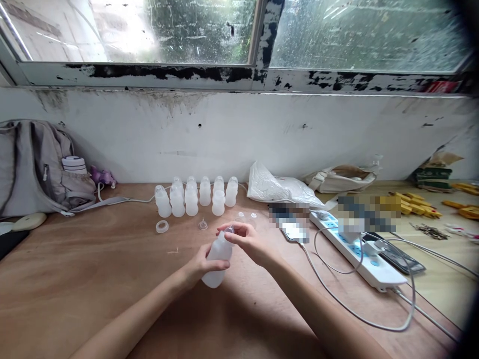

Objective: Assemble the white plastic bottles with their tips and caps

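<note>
My left hand (202, 267) is wrapped round a frosted white baby bottle (214, 269), which tilts a little to the right. At its mouth, the fingers of my right hand (241, 239) pinch a clear bottle top (229, 229); whether this is a cap or a teat I cannot tell. Just beyond my hands lie a clear teat (202, 224) and a translucent screw ring (162, 227). Two clear domed caps (253, 219) stand behind my right hand. Several similar bottles (191, 199) stand upright in rows near the wall, most with clear caps on.
A grey backpack (41, 169) sits at the far left. To the right are a white plastic bag (277, 187), a charging phone (294, 230) and a power strip (359, 254) with looping white cables. Yellow tools (417, 204) lie at the far right. A wall and window close off the back.
</note>
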Motion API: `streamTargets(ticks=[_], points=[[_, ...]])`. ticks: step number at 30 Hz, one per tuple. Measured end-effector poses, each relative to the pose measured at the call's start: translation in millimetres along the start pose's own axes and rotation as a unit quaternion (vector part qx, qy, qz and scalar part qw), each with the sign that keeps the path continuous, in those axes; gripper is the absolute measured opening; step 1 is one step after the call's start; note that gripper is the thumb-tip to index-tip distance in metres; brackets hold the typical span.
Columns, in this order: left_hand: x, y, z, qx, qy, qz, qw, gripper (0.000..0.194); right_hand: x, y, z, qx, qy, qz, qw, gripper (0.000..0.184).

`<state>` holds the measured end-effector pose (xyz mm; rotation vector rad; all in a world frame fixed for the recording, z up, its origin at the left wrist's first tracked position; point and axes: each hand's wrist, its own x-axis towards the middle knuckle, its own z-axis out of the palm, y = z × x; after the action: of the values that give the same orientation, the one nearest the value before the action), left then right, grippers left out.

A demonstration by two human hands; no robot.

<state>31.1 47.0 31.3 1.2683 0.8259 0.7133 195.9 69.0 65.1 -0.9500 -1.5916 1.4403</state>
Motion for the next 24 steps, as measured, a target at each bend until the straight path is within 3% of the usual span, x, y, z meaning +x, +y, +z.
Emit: streamTargets(ticks=[2,4,8,10,12,15,16,18,21,23,24], points=[[1,4,4.7,0.087,0.087,0.042,0.991,0.037,0,4,5,-0.072,0.095,-0.012,0.993,0.028],[1,7,8.3,0.102,0.1,0.044,0.989,0.04,1,4,8,-0.079,0.111,-0.025,0.99,0.027],[-4,13,14.3,-0.025,0.02,-0.008,0.999,0.037,0,0,5,0.113,-0.042,-0.009,0.993,0.042],[-6,15,16.1,-0.074,-0.004,-0.035,0.997,0.04,-1,0,5,0.157,-0.061,0.001,0.986,0.045],[-5,15,16.6,-0.049,0.022,-0.028,0.998,0.044,-1,2,7,0.122,-0.007,0.001,0.992,0.038],[-4,16,15.3,0.036,0.103,0.034,0.993,0.045,-1,6,14,0.024,0.109,-0.024,0.994,0.028],[-4,16,14.8,0.029,0.1,0.033,0.994,0.042,-2,5,16,0.011,0.127,-0.03,0.991,0.026],[-7,15,14.0,-0.051,0.03,-0.024,0.998,0.035,-3,3,18,0.047,0.108,-0.026,0.993,0.027],[-13,14,15.3,-0.194,-0.116,-0.116,0.967,0.032,-7,-3,19,0.172,-0.022,0.014,0.985,0.036],[-16,14,18.1,-0.224,-0.154,-0.124,0.954,0.029,-10,-4,20,0.213,-0.065,0.039,0.974,0.032],[-17,14,20.0,-0.214,-0.151,-0.12,0.958,0.027,-11,-3,22,0.215,-0.055,0.046,0.974,0.027]])
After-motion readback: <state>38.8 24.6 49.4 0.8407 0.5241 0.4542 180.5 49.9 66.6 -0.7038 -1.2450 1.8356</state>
